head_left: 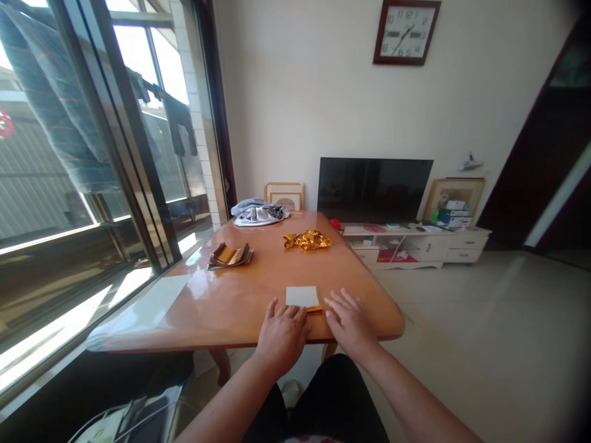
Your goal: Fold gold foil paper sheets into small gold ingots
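Observation:
A small sheet of gold-backed paper (302, 296) lies near the table's front edge, pale side up. Its near edge is folded over and shows a gold strip. My left hand (284, 332) rests palm down on the left part of that fold, fingers laid over it; its thumb is hard to make out. Just right of the paper, my right hand (348, 320) hovers over or touches the tabletop with its fingers apart, holding nothing. Farther back sit a stack of gold paper sheets (231, 254) with curled edges and a crumpled pile of shiny gold pieces (308, 240).
The wooden table (258, 277) has rounded corners. Bundled cloth (259, 212) lies at its far end, and a white sheet (159, 301) lies at the left. Windows line the left side. Beyond stand a television (373, 189) and a low cabinet (429, 246).

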A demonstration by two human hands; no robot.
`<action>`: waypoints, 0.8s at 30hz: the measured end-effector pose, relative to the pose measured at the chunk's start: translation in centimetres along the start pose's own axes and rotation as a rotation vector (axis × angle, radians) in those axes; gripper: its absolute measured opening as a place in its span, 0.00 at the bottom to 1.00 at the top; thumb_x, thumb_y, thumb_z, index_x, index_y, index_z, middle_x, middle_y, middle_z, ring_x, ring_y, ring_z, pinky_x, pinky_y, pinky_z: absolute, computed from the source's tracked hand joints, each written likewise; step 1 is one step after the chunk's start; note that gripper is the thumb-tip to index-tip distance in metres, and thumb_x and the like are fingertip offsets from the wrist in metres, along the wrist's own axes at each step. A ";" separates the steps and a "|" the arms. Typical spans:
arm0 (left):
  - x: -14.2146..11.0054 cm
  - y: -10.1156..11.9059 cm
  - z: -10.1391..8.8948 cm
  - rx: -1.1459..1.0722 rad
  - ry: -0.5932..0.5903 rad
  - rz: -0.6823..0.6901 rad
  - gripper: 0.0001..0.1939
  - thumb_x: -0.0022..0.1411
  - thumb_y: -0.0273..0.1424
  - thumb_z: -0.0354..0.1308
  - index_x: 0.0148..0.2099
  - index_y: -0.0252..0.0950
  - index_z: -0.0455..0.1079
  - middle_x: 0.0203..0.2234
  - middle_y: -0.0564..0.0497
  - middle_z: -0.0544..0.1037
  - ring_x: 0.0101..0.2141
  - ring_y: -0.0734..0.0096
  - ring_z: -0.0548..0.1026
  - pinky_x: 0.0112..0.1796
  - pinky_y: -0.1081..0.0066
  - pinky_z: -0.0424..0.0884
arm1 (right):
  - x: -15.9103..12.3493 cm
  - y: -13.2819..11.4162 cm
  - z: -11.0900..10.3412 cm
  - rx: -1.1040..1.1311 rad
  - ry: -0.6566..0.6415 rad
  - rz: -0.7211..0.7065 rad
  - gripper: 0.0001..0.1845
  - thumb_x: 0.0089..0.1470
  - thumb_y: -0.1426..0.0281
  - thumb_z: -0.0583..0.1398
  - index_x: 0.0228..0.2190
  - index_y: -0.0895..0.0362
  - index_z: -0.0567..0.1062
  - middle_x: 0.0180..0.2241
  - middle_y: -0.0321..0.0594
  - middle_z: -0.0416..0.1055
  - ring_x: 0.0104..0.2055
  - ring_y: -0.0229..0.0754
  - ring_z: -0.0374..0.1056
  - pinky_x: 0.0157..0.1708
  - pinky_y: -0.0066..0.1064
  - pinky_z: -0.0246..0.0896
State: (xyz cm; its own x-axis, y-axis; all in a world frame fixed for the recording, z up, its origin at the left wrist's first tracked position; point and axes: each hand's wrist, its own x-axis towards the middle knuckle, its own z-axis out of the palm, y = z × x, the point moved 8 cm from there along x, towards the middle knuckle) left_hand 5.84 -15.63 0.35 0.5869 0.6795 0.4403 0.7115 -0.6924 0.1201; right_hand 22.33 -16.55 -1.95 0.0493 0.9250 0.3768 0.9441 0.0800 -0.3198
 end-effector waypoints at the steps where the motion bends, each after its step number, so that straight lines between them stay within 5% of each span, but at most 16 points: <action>1: 0.3 -0.1 -0.1 -0.004 0.005 -0.007 0.16 0.71 0.36 0.48 0.55 0.42 0.72 0.44 0.45 0.79 0.48 0.57 0.74 0.61 0.50 0.53 | 0.3 0.2 0.1 0.003 0.000 0.006 0.24 0.62 0.68 0.53 0.58 0.51 0.73 0.64 0.42 0.65 0.70 0.54 0.50 0.66 0.57 0.42; 5: 1.8 -0.9 0.1 -0.033 0.001 -0.050 0.13 0.69 0.34 0.50 0.48 0.42 0.75 0.40 0.44 0.77 0.44 0.56 0.74 0.50 0.56 0.63 | 1.2 0.4 0.5 0.034 -0.015 0.018 0.26 0.58 0.70 0.55 0.58 0.51 0.73 0.63 0.41 0.66 0.69 0.54 0.52 0.65 0.53 0.45; 14: 4.4 -2.9 0.1 -0.148 0.008 -0.114 0.14 0.69 0.33 0.49 0.40 0.42 0.77 0.37 0.46 0.77 0.42 0.58 0.74 0.44 0.61 0.63 | 2.4 1.5 0.8 0.187 0.066 -0.031 0.31 0.52 0.76 0.56 0.58 0.57 0.74 0.61 0.47 0.68 0.68 0.50 0.55 0.66 0.44 0.52; 20: 6.1 -4.9 -0.6 -0.803 0.051 -0.274 0.14 0.67 0.39 0.53 0.36 0.38 0.76 0.32 0.49 0.78 0.35 0.64 0.73 0.37 0.69 0.64 | 3.5 2.3 0.3 0.420 0.057 0.043 0.38 0.52 0.71 0.59 0.65 0.56 0.63 0.66 0.47 0.59 0.70 0.50 0.51 0.68 0.46 0.48; 24: 6.5 -5.3 -0.3 -1.227 -0.011 -0.401 0.15 0.63 0.42 0.58 0.33 0.35 0.75 0.26 0.53 0.74 0.29 0.70 0.69 0.32 0.72 0.63 | 4.3 2.0 0.0 0.690 0.043 0.092 0.42 0.55 0.61 0.63 0.67 0.51 0.57 0.68 0.47 0.57 0.68 0.49 0.55 0.64 0.44 0.55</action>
State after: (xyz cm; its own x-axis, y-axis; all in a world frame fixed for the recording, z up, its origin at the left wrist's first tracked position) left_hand 5.77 -7.65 2.85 0.4232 0.8885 0.1773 0.0223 -0.2059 0.9783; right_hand 24.39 -12.45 -1.00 0.1451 0.9251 0.3510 0.5131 0.2330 -0.8261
